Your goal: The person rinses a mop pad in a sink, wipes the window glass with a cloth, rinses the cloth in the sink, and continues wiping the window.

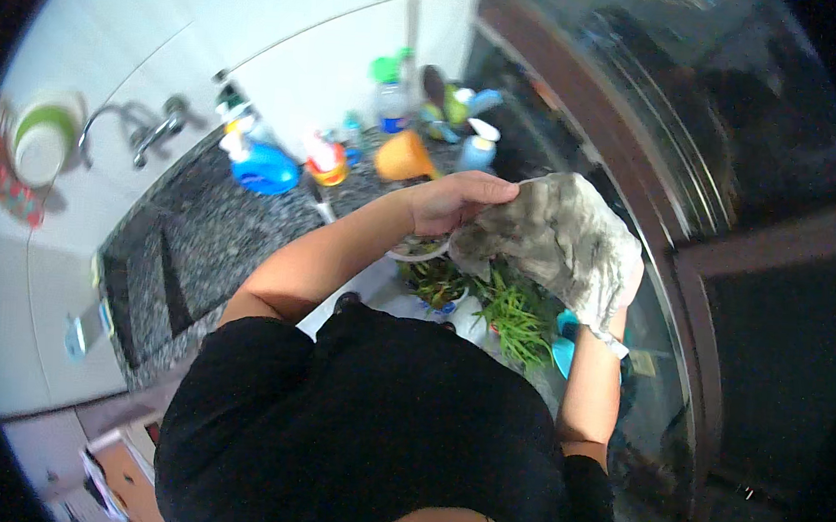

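A soiled white cloth [563,234], stained grey and brown, is stretched between my hands. My left hand [461,200] pinches its left edge between thumb and fingers. At the cloth's right side is my right hand [631,277], mostly hidden behind the fabric, with part of the cloth hanging over the wrist. Below the cloth are a green leafy plant [518,321] and a second, darker potted plant [435,280]. The white rim of a round container [425,254] shows under my left hand.
A granite counter [247,229] with a sink and wall tap [157,130] lies to the left. Along the wall stand a blue detergent bottle [266,169], an orange container [403,156], a spray bottle [392,98] and a pump bottle [478,150]. A brown-framed glass door [640,152] is at right.
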Action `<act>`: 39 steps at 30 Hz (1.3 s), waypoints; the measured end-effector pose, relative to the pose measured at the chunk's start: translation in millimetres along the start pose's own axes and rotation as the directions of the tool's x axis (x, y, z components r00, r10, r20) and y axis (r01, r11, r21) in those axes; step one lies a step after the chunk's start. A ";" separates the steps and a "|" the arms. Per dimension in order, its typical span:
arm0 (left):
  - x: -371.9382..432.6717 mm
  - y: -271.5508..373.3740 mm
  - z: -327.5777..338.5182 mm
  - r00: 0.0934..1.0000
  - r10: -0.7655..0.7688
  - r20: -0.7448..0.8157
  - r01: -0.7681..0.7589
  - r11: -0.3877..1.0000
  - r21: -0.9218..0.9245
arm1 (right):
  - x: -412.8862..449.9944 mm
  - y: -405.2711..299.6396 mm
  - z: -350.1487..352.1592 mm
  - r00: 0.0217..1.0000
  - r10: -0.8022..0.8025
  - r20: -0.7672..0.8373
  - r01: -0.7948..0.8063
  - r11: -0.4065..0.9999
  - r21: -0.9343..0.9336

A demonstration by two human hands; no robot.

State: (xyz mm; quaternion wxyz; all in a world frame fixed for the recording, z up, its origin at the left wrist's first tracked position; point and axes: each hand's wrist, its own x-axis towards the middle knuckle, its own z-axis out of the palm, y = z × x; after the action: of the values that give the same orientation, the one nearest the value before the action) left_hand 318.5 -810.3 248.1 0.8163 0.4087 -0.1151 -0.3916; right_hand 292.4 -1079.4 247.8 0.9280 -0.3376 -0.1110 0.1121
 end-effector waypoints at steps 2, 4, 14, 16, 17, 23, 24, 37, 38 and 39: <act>-42.7 2.7 -36.9 0.994 0.040 -0.102 -0.047 0.997 -0.069 | 22.8 31.0 40.4 0.943 0.332 -0.018 -0.328 0.936 0.129; -91.1 8.8 -66.3 0.970 0.096 -0.221 -0.122 0.987 -0.105 | 36.8 69.3 67.6 0.852 0.473 -0.225 -0.457 0.881 0.124; -260.1 11.1 -185.9 0.917 0.132 -0.376 0.119 0.809 0.575 | 62.4 223.3 96.5 0.734 0.601 -0.317 -0.624 0.780 0.033; -269.3 -2.1 -205.4 0.895 0.187 -0.406 0.156 0.721 0.675 | 62.4 236.1 122.2 0.654 0.667 -0.357 -0.701 0.711 0.044; -272.6 -15.1 -214.2 0.866 0.281 -0.413 0.108 0.702 0.704 | 62.5 242.1 138.2 0.607 0.701 -0.374 -0.741 0.669 0.053; -245.7 -41.8 -175.5 0.698 0.351 -0.624 -0.086 0.907 0.413 | 26.8 283.9 156.8 0.769 0.576 -0.276 -0.600 0.503 -0.622; -235.4 -56.5 -170.0 0.742 0.382 -0.551 -0.236 0.918 0.318 | 16.7 292.4 161.6 0.806 0.549 -0.222 -0.536 0.515 -0.669; -187.9 -118.2 -23.9 0.959 0.156 0.234 -0.271 0.740 0.616 | -221.9 233.8 85.8 0.877 0.043 -0.478 -0.285 0.848 -0.447; -182.5 -133.9 -2.6 0.967 -0.005 0.256 -0.109 0.896 0.429 | -243.2 226.9 83.7 0.867 0.057 -0.494 -0.282 0.875 -0.394; -182.8 -149.2 17.5 0.945 -0.186 0.269 0.120 0.962 0.245 | -269.4 220.9 82.4 0.863 0.098 -0.495 -0.288 0.901 -0.324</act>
State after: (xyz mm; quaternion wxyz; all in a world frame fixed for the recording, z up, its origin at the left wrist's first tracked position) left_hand 106.3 -739.9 170.4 0.7058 0.4450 -0.2446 -0.4939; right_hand -16.2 -941.1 130.4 0.8255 -0.5404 0.1306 0.0975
